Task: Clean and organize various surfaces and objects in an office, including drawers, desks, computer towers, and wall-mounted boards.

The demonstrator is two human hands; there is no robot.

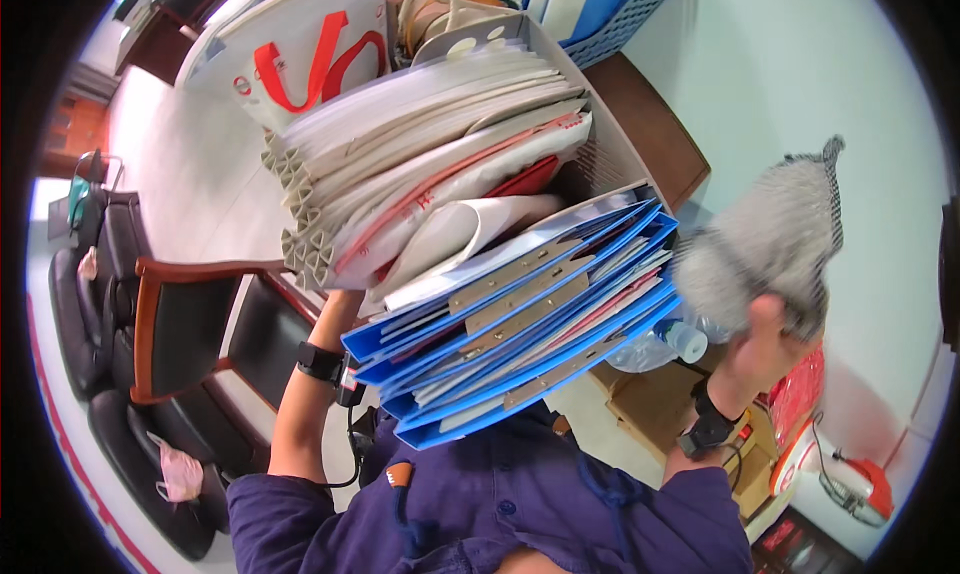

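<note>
My right hand [765, 334], raised at the right, holds a crumpled grey cloth [765, 236] with a checked edge. Blue ring binders [525, 311] full of papers lie in a leaning row before my chest. Behind them a grey file holder [615, 139] bears a rolled white paper [450, 236], a plastic packet with red marks [457, 191] and a thick stack of pale folders [442, 109]. My left forearm runs up beneath the left side of the files; the left hand itself is hidden behind them.
A white bag with red handles [322, 56] and a blue plastic basket [622, 26] of binders stand beyond. At left are a wooden armchair [195, 334] and black sofas [150, 469]. Right of me are a plastic bottle [684, 340], cardboard boxes [652, 409] and a wall [847, 109].
</note>
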